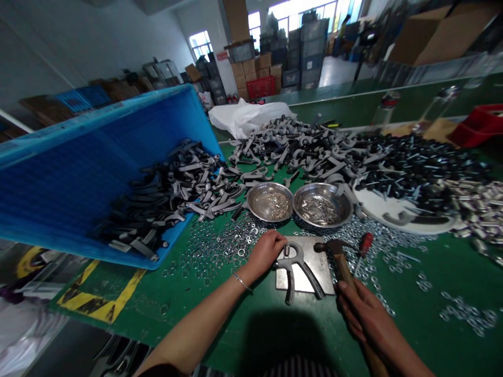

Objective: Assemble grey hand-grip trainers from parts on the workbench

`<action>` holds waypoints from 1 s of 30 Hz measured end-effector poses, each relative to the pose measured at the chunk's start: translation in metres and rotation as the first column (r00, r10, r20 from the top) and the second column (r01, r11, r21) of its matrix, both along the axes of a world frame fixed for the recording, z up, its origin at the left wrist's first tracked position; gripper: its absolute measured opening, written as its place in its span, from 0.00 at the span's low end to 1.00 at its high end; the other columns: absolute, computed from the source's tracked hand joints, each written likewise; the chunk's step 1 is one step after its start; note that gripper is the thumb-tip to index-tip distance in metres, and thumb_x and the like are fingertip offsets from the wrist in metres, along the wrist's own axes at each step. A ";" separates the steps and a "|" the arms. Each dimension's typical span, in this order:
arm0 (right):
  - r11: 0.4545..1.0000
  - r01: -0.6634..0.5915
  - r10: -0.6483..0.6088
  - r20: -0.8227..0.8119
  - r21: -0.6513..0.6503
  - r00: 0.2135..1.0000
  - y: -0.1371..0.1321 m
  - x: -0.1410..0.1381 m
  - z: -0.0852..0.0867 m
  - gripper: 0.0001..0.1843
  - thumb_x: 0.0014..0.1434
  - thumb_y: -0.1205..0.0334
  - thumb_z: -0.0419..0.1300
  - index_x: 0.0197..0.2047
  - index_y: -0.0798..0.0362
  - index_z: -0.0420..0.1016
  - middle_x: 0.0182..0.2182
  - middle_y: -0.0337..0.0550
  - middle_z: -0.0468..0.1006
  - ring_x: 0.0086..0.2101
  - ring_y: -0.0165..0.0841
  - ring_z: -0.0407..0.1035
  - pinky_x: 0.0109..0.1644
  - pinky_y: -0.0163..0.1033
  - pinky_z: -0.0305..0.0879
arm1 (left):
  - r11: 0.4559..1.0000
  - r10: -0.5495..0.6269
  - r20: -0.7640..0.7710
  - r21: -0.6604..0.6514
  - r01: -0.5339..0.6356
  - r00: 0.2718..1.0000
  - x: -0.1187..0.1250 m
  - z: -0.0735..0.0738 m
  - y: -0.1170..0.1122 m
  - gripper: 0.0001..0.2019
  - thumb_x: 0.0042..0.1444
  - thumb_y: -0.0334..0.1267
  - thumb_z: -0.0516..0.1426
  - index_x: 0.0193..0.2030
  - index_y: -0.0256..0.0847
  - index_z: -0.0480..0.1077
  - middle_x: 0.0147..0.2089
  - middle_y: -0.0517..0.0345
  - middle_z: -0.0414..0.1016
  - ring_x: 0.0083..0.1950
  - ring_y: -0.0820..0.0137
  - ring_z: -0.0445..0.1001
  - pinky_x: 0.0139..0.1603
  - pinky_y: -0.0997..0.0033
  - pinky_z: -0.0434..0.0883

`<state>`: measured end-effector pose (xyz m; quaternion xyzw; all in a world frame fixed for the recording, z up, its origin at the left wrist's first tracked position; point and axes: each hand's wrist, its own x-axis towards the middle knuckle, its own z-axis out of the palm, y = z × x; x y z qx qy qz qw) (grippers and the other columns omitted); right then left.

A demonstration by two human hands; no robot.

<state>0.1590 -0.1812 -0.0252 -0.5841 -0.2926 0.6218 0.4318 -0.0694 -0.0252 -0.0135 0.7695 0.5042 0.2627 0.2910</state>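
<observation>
A grey hand grip strengthener (301, 262) with two dark-padded handles and a small coil spring lies on a square metal plate (324, 267). My left hand (269, 248) is closed at the plate's upper left, its fingertips pinched beside the spring end of the strengthener. What sits between those fingers is hidden. My right hand (363, 309) is wrapped round the wooden handle of a claw hammer (343, 264). The hammer's head is over the plate's upper right corner, apart from the strengthener. A red-handled screwdriver (365, 244) lies just right of the hammer.
Two metal bowls (251, 207) of small parts stand behind the plate. Loose rings (204, 251) and nuts (467, 311) cover the green table. A blue crate (181, 115) of grey handles is at left. Piled handles (291, 141), black parts (428, 157) and a white dish (385, 209) stand farther back.
</observation>
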 end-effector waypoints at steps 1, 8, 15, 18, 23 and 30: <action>1.000 0.004 -0.004 -0.002 -0.001 1.000 0.000 0.000 0.001 0.22 0.61 0.39 0.60 0.36 0.49 0.61 0.17 0.25 0.63 0.11 0.18 0.44 0.11 0.24 0.47 | 1.000 0.000 -0.002 -0.001 0.000 1.000 0.000 0.000 -0.001 0.07 0.62 0.36 0.57 0.33 0.38 0.74 0.36 0.56 0.76 0.40 0.67 0.73 0.45 0.67 0.68; 1.000 0.012 -0.011 0.028 -0.012 1.000 -0.001 -0.001 -0.001 0.22 0.60 0.38 0.61 0.36 0.48 0.62 0.16 0.25 0.63 0.10 0.19 0.45 0.11 0.25 0.47 | 0.968 -0.108 -0.286 0.187 0.166 0.952 0.001 -0.004 -0.003 0.08 0.67 0.35 0.54 0.38 0.37 0.71 0.39 0.52 0.73 0.45 0.64 0.71 0.50 0.61 0.68; 0.996 -0.083 0.069 0.274 0.041 0.959 0.004 0.004 0.020 0.22 0.64 0.36 0.53 0.35 0.48 0.64 0.20 0.31 0.68 0.15 0.25 0.57 0.17 0.30 0.56 | 0.902 -0.245 -0.398 0.241 0.358 0.884 -0.006 -0.007 0.002 0.10 0.68 0.41 0.53 0.46 0.36 0.68 0.46 0.49 0.72 0.50 0.61 0.69 0.55 0.58 0.67; 0.947 -0.303 0.195 0.564 0.104 0.803 0.020 0.016 0.043 0.20 0.66 0.40 0.51 0.38 0.48 0.68 0.27 0.39 0.75 0.28 0.34 0.70 0.33 0.36 0.67 | 0.956 -0.133 -0.229 0.228 0.186 0.964 -0.013 0.003 -0.009 0.17 0.66 0.47 0.56 0.53 0.37 0.65 0.51 0.47 0.70 0.54 0.60 0.68 0.57 0.58 0.66; 0.825 -0.561 0.317 0.766 0.068 0.559 0.051 0.016 0.090 0.20 0.68 0.42 0.47 0.40 0.48 0.70 0.33 0.44 0.80 0.33 0.39 0.74 0.40 0.41 0.68 | 0.974 -0.115 -0.242 0.165 0.157 0.963 -0.029 0.024 -0.040 0.12 0.65 0.45 0.56 0.48 0.39 0.67 0.48 0.49 0.71 0.53 0.60 0.67 0.59 0.55 0.64; 0.726 -0.683 0.388 0.866 -0.077 0.315 0.082 -0.003 0.090 0.19 0.69 0.46 0.46 0.38 0.50 0.68 0.28 0.45 0.78 0.29 0.40 0.73 0.35 0.40 0.65 | 0.955 -0.164 -0.511 0.132 0.265 0.844 -0.024 0.029 -0.053 0.07 0.65 0.39 0.56 0.41 0.38 0.71 0.45 0.49 0.72 0.50 0.56 0.67 0.57 0.52 0.63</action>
